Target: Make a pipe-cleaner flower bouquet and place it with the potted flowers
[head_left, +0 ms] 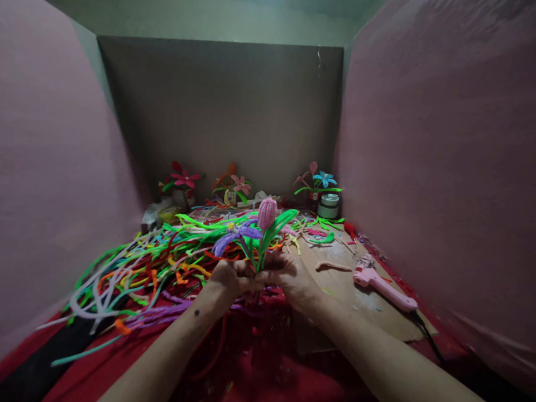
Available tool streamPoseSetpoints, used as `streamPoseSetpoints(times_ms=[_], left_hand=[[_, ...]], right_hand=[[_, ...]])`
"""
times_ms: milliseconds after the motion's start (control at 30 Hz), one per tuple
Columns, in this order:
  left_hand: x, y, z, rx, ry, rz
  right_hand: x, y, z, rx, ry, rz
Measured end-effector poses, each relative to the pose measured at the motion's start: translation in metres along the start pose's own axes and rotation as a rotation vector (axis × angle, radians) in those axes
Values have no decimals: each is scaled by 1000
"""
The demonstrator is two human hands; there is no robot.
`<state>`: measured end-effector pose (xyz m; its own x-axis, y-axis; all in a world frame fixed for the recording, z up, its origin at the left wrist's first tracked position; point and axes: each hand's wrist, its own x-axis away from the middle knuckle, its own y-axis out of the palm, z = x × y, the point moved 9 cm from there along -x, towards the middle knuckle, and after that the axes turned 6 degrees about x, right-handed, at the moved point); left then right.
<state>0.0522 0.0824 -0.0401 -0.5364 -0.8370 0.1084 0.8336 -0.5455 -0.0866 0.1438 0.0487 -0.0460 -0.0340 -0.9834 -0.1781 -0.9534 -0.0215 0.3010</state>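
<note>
My left hand and my right hand meet in front of me, both closed around the stems of a small bunch of pipe-cleaner flowers. The bunch stands upright. It has a pink tulip bud, a purple open flower with a yellow centre leaning left, and a long green leaf rising to the right. My fingers hide the lower stems, and the stem ends below them are too dark to make out.
Loose pipe cleaners of many colours heap on the left. A pink glue gun lies on a cardboard sheet at right, with its cord trailing. Several finished flower arrangements stand at the back beside a lidded jar. Pink walls rise on both sides.
</note>
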Motion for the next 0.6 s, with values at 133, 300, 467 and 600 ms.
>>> streamPoseSetpoints(times_ms=[133,300,467,600], left_hand=[[-1,2,-2,-6,-21,-35],[-4,1,-3,-45,75,-33],[-5,8,1,31,174,-83],[-2,11,6,42,202,-98]], right_hand=[[-1,-2,2,-2,20,18],[0,2,-2,7,-12,-4],[1,2,-4,-58,-30,48],[3,-2,-11,-68,-60,120]])
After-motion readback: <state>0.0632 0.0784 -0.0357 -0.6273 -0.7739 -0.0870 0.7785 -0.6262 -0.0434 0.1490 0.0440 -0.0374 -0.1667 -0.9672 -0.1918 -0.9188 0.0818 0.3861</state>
